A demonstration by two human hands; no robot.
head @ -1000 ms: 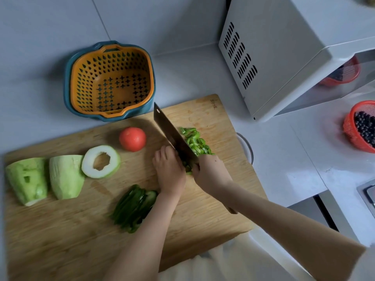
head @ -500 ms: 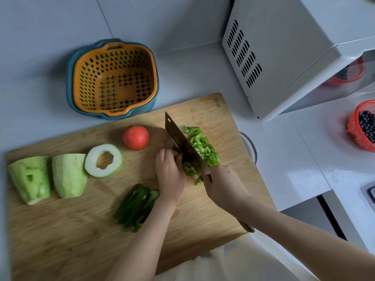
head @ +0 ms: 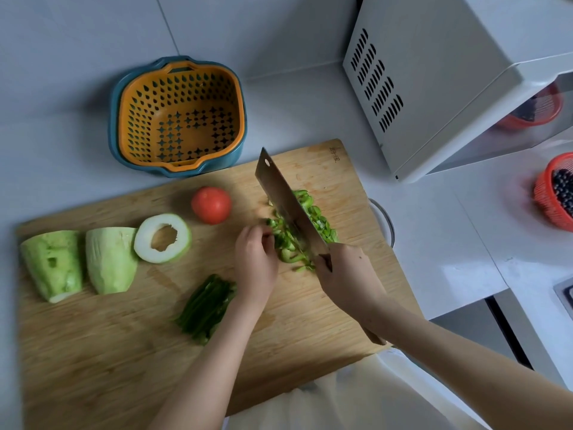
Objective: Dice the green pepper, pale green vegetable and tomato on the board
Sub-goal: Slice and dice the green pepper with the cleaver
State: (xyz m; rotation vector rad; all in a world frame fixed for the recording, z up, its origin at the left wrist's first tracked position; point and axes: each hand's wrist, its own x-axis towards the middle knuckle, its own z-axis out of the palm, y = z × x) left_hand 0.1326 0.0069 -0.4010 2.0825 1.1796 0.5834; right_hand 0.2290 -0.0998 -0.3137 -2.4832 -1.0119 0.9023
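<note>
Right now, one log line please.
phase: dicing pepper | right hand: grips knife | left hand: holds pepper | waiting: strips, tomato, pale vegetable

Pale grey worktop (head: 434,243) meeting a wall (head: 248,32) of large light tiles at the far side, under soft, even light. Far right: a white microwave oven (head: 449,72), rows of vent slots (head: 376,82) in its side panel, a red reflection in its door glass. Far left: an orange perforated strainer (head: 133,119) nested in a teal basin (head: 238,150). Right edge: a red mesh basket (head: 545,200) of dark berries (head: 562,187); nearer, a steel corner (head: 566,293), too cropped to identify.
</note>
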